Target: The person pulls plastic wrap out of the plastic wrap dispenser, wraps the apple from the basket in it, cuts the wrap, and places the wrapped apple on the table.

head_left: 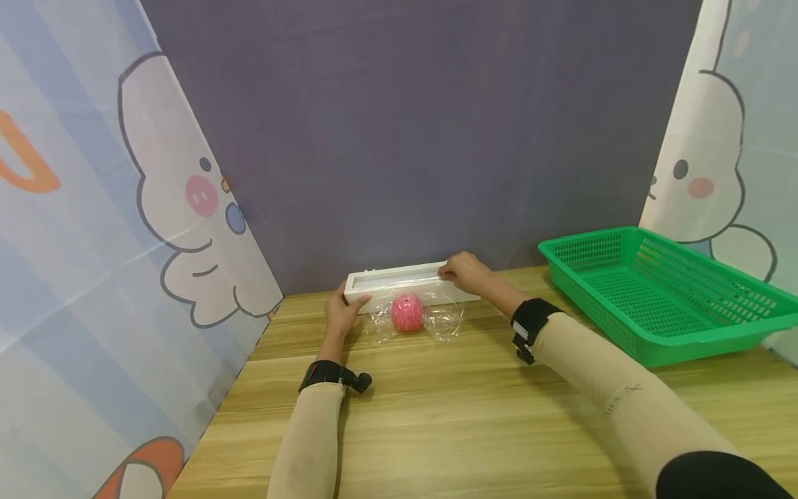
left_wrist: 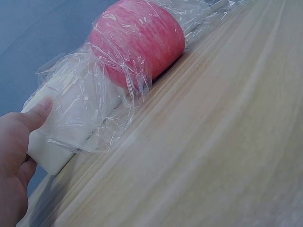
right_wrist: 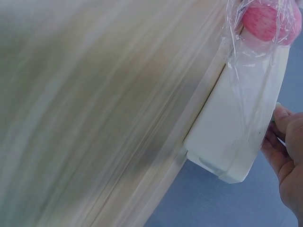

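Note:
A long white cling film dispenser (head_left: 399, 277) stands at the back of the wooden table against the dark wall. My left hand (head_left: 341, 312) grips its left end, thumb on the front face and fingers round the end, as the left wrist view shows (left_wrist: 19, 151). At the top edge near the right end, my right hand (head_left: 464, 272) pinches with curled fingers; exactly what lies between the fingertips is hidden. In front of the dispenser sits a pinkish-red apple (head_left: 408, 313), with crumpled clear cling film (head_left: 445, 322) over it and out to both sides.
A green perforated plastic basket (head_left: 654, 339) stands at the right of the wooden table (head_left: 424, 430). The dark wall (head_left: 411, 138) rises right behind the dispenser. Cartoon-printed sheets (head_left: 75, 229) hang at the left and right.

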